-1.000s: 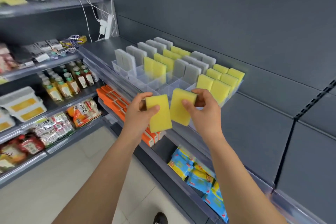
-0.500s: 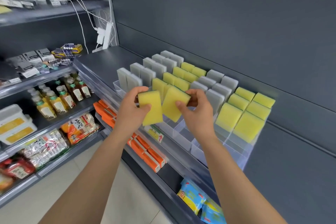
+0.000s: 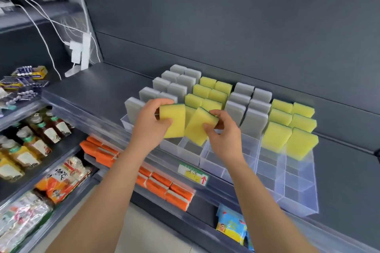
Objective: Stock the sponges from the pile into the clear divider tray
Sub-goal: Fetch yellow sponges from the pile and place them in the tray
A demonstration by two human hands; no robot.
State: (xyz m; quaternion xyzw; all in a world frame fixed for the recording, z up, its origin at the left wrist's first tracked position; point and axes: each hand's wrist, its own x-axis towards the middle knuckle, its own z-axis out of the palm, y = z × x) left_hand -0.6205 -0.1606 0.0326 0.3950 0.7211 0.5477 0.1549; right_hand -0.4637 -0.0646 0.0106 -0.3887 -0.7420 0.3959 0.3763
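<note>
My left hand [image 3: 151, 122] grips a yellow sponge with a green back [image 3: 172, 121], held upright. My right hand [image 3: 223, 132] pinches a second yellow sponge [image 3: 198, 126], tilted to the right. Both sponges hang just above the front compartments of the clear divider tray [image 3: 296, 195] on the grey shelf. The tray's back rows hold upright grey sponges [image 3: 254, 119] and yellow sponges [image 3: 287, 139] in alternating columns. Several front compartments stand bare.
A price label with a red arrow [image 3: 193, 173] is fixed to the shelf edge below the tray. Orange packs [image 3: 164, 186] and blue packets [image 3: 231, 229] lie on lower shelves. Bottled drinks [image 3: 39, 131] and snack bags fill the left shelving. White cables hang at the back left.
Both hands have carried their sponges up and forward, from below the shelf edge to over the tray's front compartments. The view has moved closer to the tray.
</note>
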